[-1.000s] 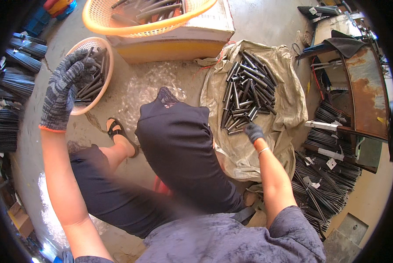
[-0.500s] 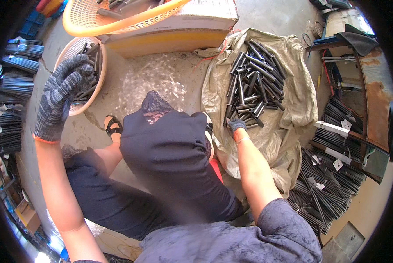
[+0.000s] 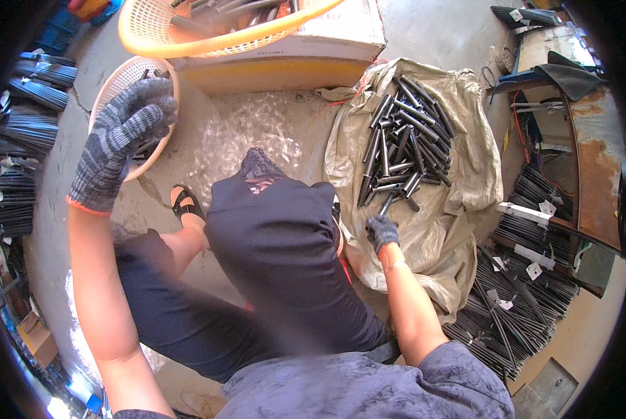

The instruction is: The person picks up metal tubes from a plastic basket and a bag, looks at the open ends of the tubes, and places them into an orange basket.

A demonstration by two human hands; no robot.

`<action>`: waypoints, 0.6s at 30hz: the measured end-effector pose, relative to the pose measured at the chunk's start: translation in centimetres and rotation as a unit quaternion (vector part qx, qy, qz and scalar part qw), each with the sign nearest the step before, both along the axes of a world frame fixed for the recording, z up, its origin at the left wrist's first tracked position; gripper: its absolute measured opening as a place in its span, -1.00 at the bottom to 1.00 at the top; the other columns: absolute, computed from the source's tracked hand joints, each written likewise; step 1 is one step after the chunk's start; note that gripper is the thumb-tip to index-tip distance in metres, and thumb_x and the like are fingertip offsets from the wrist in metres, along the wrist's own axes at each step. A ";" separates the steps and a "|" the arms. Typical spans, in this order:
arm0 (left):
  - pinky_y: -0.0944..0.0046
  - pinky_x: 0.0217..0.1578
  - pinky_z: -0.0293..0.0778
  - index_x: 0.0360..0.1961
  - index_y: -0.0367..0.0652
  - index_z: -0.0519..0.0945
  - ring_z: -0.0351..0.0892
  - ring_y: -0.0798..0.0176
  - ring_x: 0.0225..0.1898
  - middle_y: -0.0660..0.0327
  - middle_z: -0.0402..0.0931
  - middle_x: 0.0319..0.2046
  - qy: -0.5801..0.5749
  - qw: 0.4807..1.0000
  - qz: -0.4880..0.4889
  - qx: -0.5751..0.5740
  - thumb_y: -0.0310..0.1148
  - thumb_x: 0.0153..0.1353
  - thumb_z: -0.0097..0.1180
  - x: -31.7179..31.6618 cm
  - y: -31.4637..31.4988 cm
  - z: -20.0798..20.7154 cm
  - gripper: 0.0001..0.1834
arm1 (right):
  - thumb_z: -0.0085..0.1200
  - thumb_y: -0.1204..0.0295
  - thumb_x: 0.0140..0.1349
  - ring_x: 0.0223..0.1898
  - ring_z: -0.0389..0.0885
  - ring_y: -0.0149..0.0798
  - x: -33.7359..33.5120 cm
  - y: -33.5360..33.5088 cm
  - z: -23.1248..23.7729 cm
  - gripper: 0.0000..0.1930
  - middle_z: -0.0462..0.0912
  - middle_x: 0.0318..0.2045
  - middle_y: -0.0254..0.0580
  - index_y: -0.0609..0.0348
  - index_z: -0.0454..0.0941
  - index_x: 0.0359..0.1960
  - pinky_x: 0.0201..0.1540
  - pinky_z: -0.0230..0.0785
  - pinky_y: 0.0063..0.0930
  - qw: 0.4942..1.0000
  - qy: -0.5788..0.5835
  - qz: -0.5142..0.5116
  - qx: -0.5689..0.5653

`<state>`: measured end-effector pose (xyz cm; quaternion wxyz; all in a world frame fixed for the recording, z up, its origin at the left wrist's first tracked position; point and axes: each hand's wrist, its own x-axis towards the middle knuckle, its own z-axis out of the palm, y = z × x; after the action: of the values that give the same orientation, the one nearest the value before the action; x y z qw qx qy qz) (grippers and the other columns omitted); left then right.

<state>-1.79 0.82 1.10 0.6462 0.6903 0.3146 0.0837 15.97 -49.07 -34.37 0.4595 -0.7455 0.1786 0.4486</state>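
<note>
My right hand (image 3: 382, 232), in a dark grey glove, is closed round the near end of a short dark metal tube (image 3: 387, 206). The tube points away toward a loose heap of similar tubes (image 3: 404, 143), which lies on a crumpled tan sheet (image 3: 460, 216). On the left, my left hand (image 3: 121, 143) is raised in a grey striped glove with an orange cuff edge. Its fingers are loosely bent and partly apart, and I see nothing in them. Behind that hand stands a small pale basket (image 3: 105, 92) with dark tubes inside, partly hidden by the glove.
A larger orange-rimmed basket (image 3: 219, 46) of tubes rests on a cardboard box (image 3: 278, 73) ahead. Bundled dark rods (image 3: 522, 300) lie at right, beside a rusty metal stand (image 3: 596, 167). More rod bundles (image 3: 30, 129) line the left. Clear plastic (image 3: 246, 129) covers the floor between.
My right hand has drawn back toward me from the heap, with a tube now in its grip. My left hand stays raised by the small basket. The view has shifted slightly.
</note>
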 end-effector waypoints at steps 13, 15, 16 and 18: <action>0.32 -0.05 0.43 0.06 -0.22 0.48 0.53 0.31 -0.13 0.15 0.57 -0.19 -0.050 0.959 -0.026 0.278 -0.44 0.14 0.14 0.0 -1.3 1.1 -0.59 | 0.21 0.47 0.11 -0.30 0.61 -0.37 5.8 18.4 34.7 -0.86 0.66 -0.37 -0.22 0.21 0.58 -0.30 -0.20 0.46 -0.55 0.861 -0.167 0.187 0.443; 0.26 -0.01 0.41 0.09 -0.20 0.45 0.53 0.22 -0.12 0.10 0.56 -0.15 -0.111 0.952 0.024 0.283 -0.45 0.05 0.23 0.4 -1.4 0.4 -0.48 | 0.19 0.48 0.12 -0.21 0.63 -0.13 5.5 23.0 37.9 -0.85 0.64 -0.30 -0.10 0.26 0.56 -0.29 -0.03 0.48 -0.27 0.810 -0.096 0.198 0.543; 0.22 0.01 0.40 0.09 -0.19 0.44 0.52 0.17 -0.09 0.09 0.53 -0.12 -0.138 0.899 0.028 0.416 -0.43 -0.04 0.30 0.4 -1.5 0.7 -0.41 | 0.19 0.49 0.12 -0.17 0.63 -0.05 5.2 24.9 39.0 -0.84 0.63 -0.28 -0.05 0.27 0.56 -0.29 0.03 0.47 -0.18 0.785 -0.059 0.220 0.577; 0.19 -0.01 0.41 0.09 -0.17 0.44 0.51 0.13 -0.09 0.08 0.50 -0.09 -0.181 0.850 0.030 0.494 -0.43 -0.08 0.32 0.7 -1.4 1.1 -0.38 | 0.21 0.45 0.10 -0.18 0.58 -0.06 3.0 28.4 41.1 -0.83 0.59 -0.26 -0.03 0.26 0.56 -0.31 0.03 0.42 -0.12 0.767 -0.036 0.283 0.574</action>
<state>-1.11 -0.59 2.25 0.2626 0.8812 0.1300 0.3710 18.98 -20.64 6.71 0.6599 -0.3747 -0.3483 0.5503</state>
